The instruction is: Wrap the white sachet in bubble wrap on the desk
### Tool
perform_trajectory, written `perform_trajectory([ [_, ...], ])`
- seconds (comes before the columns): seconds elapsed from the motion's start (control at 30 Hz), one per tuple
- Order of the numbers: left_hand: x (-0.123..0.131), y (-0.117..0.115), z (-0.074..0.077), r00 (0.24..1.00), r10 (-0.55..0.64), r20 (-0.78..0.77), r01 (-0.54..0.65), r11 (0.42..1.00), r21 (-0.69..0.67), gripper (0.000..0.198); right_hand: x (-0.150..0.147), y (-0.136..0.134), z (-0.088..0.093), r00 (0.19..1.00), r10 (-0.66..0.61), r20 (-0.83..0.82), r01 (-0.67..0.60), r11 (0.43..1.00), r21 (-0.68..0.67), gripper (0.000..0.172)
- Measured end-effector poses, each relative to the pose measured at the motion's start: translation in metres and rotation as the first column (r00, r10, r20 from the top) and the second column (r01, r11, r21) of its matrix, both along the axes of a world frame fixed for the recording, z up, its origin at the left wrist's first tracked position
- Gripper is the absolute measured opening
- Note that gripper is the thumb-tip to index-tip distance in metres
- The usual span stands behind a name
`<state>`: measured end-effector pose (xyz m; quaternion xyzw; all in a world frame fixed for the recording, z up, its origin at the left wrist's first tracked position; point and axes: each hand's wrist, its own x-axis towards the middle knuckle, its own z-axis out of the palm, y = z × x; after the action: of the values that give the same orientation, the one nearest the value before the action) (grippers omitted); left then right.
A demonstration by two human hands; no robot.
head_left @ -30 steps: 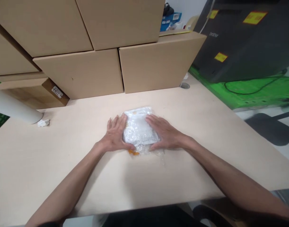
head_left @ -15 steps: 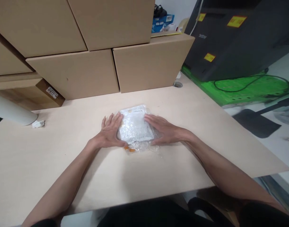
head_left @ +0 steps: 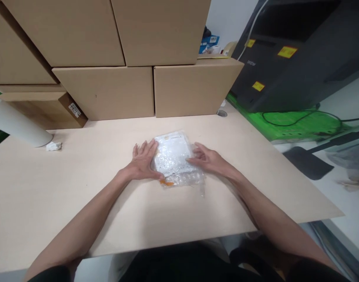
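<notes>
A flat white packet [head_left: 174,150] wrapped in clear, shiny plastic lies on the table before me. Loose plastic wrap [head_left: 193,178] sticks out along its near edge, with an orange piece [head_left: 166,183] at the near left corner. My left hand [head_left: 144,162] lies along the packet's left side, fingers spread and thumb by the orange piece. At the right side, my right hand [head_left: 208,158] has its fingers curled in and closed on the edge of the wrap, the thumb over the packet. Its fingertips are partly hidden.
Stacked cardboard boxes [head_left: 109,92] line the back of the pale table [head_left: 114,231]. A white roll [head_left: 23,123] and a crumpled white scrap [head_left: 54,146] are at the left. To the right, a large dark machine [head_left: 273,74] stands on a green surface [head_left: 299,127].
My right hand has gone from lying extended along the packet to curled fingers at its right edge. The left hand stays on the left side. The camera view has shifted slightly.
</notes>
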<state>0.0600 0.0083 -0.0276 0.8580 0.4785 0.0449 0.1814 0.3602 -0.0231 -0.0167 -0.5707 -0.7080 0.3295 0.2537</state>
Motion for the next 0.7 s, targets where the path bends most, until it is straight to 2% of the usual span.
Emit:
perform_trajectory([
  [0.1, 0.0, 0.0, -0.003, 1.0, -0.002, 0.017, 0.001, 1.0, 0.023, 0.136, -0.012, -0.008, 0.001, 0.97, 0.145, -0.194, -0.158, 0.986, -0.054, 0.068],
  [0.2, 0.0, -0.001, -0.002, 0.999, -0.017, 0.034, 0.016, 0.999, 0.036, 0.135, -0.021, -0.011, -0.005, 0.957, 0.155, -0.244, -0.174, 0.983, -0.06, 0.061],
  [0.3, 0.002, -0.004, 0.004, 0.999, -0.039, 0.037, 0.039, 0.999, -0.017, 0.126, -0.019, -0.006, -0.016, 0.998, 0.053, -0.022, -0.052, 0.997, 0.052, 0.065],
  [0.37, 0.004, -0.006, 0.006, 0.999, -0.029, 0.029, 0.031, 0.998, -0.046, 0.122, -0.015, 0.0, -0.023, 0.987, -0.052, 0.15, 0.024, 0.982, 0.185, 0.083],
  [0.4, 0.005, -0.006, 0.006, 0.999, -0.02, 0.027, 0.021, 0.999, -0.044, 0.123, -0.012, 0.002, -0.026, 0.976, -0.068, 0.206, 0.017, 0.971, 0.238, 0.09],
  [0.47, 0.006, -0.006, 0.005, 0.999, -0.003, 0.033, 0.004, 1.0, -0.014, 0.128, -0.009, 0.006, -0.029, 0.96, 0.012, 0.279, -0.092, 0.957, 0.277, 0.09],
  [0.57, 0.005, -0.004, 0.004, 0.999, 0.007, 0.045, -0.008, 1.0, 0.013, 0.129, -0.009, 0.008, -0.028, 0.915, 0.196, 0.352, -0.283, 0.935, 0.215, 0.072],
  [0.7, 0.007, -0.006, 0.011, 1.0, 0.01, 0.002, -0.01, 0.999, 0.035, 0.128, -0.009, 0.008, -0.027, 0.902, 0.221, 0.37, -0.305, 0.934, 0.185, 0.072],
])
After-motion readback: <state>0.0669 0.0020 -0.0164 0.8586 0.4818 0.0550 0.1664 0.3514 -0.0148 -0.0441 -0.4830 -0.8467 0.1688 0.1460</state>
